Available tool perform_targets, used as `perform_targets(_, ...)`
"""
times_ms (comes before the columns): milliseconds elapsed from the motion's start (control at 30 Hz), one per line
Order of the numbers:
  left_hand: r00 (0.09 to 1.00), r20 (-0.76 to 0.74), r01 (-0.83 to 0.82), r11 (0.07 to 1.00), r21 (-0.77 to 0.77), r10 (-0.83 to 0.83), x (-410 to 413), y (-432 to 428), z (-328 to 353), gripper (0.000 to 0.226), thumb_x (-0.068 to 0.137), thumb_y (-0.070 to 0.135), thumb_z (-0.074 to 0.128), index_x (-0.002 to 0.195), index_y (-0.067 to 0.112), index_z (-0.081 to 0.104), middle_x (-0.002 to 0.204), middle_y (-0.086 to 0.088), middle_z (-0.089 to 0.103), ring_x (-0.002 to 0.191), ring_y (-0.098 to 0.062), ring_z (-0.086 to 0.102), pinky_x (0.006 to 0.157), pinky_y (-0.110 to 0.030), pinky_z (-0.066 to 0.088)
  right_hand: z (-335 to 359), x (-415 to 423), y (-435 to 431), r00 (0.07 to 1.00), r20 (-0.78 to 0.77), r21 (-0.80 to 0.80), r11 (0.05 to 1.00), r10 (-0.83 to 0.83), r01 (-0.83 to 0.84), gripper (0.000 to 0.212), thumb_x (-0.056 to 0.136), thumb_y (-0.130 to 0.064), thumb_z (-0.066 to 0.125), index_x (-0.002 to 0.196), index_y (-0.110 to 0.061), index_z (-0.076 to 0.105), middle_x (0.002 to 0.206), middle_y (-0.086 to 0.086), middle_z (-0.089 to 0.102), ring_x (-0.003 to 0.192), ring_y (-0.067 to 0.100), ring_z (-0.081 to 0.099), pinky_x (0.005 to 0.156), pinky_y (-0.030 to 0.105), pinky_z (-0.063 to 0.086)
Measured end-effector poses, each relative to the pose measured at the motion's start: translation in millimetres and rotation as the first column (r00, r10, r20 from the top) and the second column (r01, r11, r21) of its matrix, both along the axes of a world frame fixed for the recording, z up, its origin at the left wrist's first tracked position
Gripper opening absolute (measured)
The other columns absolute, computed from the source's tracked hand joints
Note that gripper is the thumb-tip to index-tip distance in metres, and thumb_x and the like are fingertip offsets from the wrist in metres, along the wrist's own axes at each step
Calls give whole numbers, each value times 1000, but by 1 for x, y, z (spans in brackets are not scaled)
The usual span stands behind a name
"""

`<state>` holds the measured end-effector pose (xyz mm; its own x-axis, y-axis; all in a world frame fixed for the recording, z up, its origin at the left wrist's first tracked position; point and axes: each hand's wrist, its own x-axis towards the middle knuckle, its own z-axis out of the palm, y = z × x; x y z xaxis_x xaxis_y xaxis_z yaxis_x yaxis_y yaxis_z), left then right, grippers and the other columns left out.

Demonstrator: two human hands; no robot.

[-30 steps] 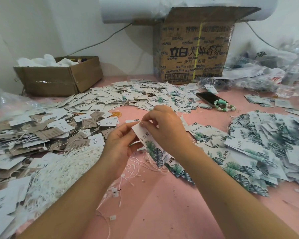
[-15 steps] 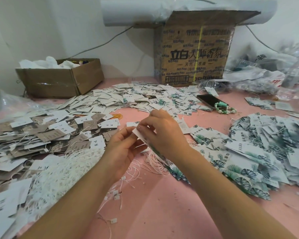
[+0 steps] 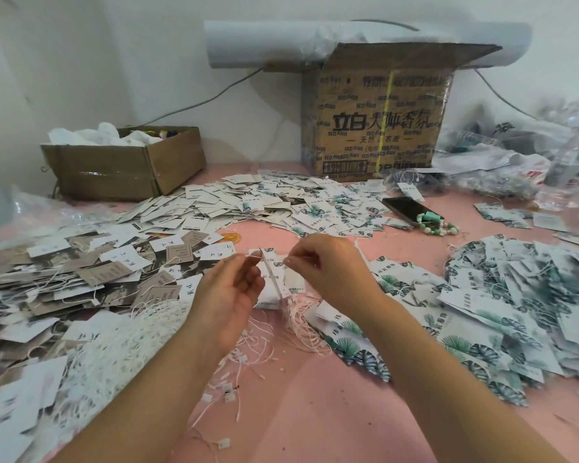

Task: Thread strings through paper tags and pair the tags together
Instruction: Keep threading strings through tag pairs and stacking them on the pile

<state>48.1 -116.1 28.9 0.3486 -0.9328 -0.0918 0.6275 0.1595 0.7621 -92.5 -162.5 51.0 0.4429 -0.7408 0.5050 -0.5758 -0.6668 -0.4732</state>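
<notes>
The fingers of the left hand are pinched thumb to forefinger on a thin white string, the others loosely curled. The fingertips of the right hand are closed in a similar pinch just across from them, apparently on the far end of the same string, though the thread there is too fine to be sure. Between the two pinches hangs the tag, turned edge-on to the camera. Half a second ago both hands were bunched together on that tag with its printed face showing. Now they have drawn apart, which suggests the string has passed the hole and is being pulled through. This tag is probably threaded, so pairing it with its partner would come next. Below the hands, loose strings with small clasps lie on the pink table, with a dense heap of white strings to the left. A pile of leaf-print tags lies to the right, a heap of brown and white tags to the left, and another spread of tags lies beyond the hands. Farther back are a phone beside a bead bracelet, a low cardboard box and a tall printed carton against the wall.
</notes>
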Motion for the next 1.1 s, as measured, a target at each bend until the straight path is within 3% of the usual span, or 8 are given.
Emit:
perform_targets(200, 973, -229, 12, 1000, 11, -9, 10, -1, 3, 15, 97, 8, 43, 90, 2, 55, 68, -4, 66, 57, -7, 48, 45, -15, 45, 5, -16, -10, 996, 68, 204, 978, -62, 47, 15, 86, -28, 64, 76, -17, 66, 55, -13, 52, 50, 1, 48, 50, 16, 35)
perform_targets(367, 984, -165, -63, 998, 30, 67, 14, -2, 1, 18, 94, 7, 49, 78, 6, 57, 60, -1, 57, 46, -4, 50, 45, -14, 46, 9, -26, -16, 986, 127, 260, 963, -103, 67, 13, 85, -25, 65, 74, -18, 65, 57, -10, 54, 49, 1, 44, 50, 14, 33)
perform_targets(533, 989, -30, -144, 989, -19, 143, 17, -1, 1, 5, 74, 10, 64, 79, 12, 65, 61, 1, 67, 50, -2, 57, 48, -14, 49, 11, -33, -20, 982, 135, 278, 957, -129, 88, 9, 87, -19, 63, 80, -15, 69, 59, -10, 55, 52, 3, 45, 53, 16, 36)
perform_targets(600, 985, 11, -171, 985, -28, 171, 19, -2, 1, 6, 77, 8, 63, 82, 11, 66, 62, 2, 68, 52, -2, 59, 50, -14, 50, 12, -35, -21, 978, 151, 283, 954, -144, 96, 13, 88, -10, 59, 90, -13, 71, 64, -13, 58, 55, -1, 49, 53, 10, 39)
perform_targets(667, 983, 69, -167, 985, -47, 170, 20, -1, 1, 10, 84, 5, 58, 86, 11, 66, 64, 3, 69, 56, -3, 62, 51, -15, 51, 13, -37, -22, 965, 211, 314, 946, -153, 81, 21, 89, 0, 54, 96, -10, 70, 68, -7, 61, 58, 4, 54, 60, 16, 47)
perform_targets(867, 887, 451, -41, 989, -144, 103, 9, 7, 6, 21, 86, 2, 54, 92, 17, 68, 75, 4, 72, 71, -4, 66, 62, -19, 52, 24, -31, -8, 869, 494, 360, 916, -26, -177, 10, 82, 6, 62, 87, -2, 63, 62, 1, 66, 50, 9, 60, 53, 17, 52)
perform_targets(967, 781, 617, 30, 982, -189, 95, 0, 12, 9, 20, 85, 3, 59, 95, 20, 65, 76, 3, 74, 71, -1, 66, 61, -11, 48, 29, -21, 4, 882, 463, 320, 911, 90, -261, 13, 79, 2, 66, 76, -10, 65, 57, -5, 65, 49, 5, 59, 53, 17, 51)
perform_targets(1100, 743, 665, 94, 972, -216, 76, -10, 17, 9, 15, 79, 2, 65, 86, 16, 66, 75, 0, 74, 74, -8, 70, 65, -11, 49, 31, -8, 20, 918, 336, 240, 923, 212, -301, 14, 78, -2, 69, 73, -15, 68, 62, -1, 66, 57, 7, 62, 62, 22, 53)
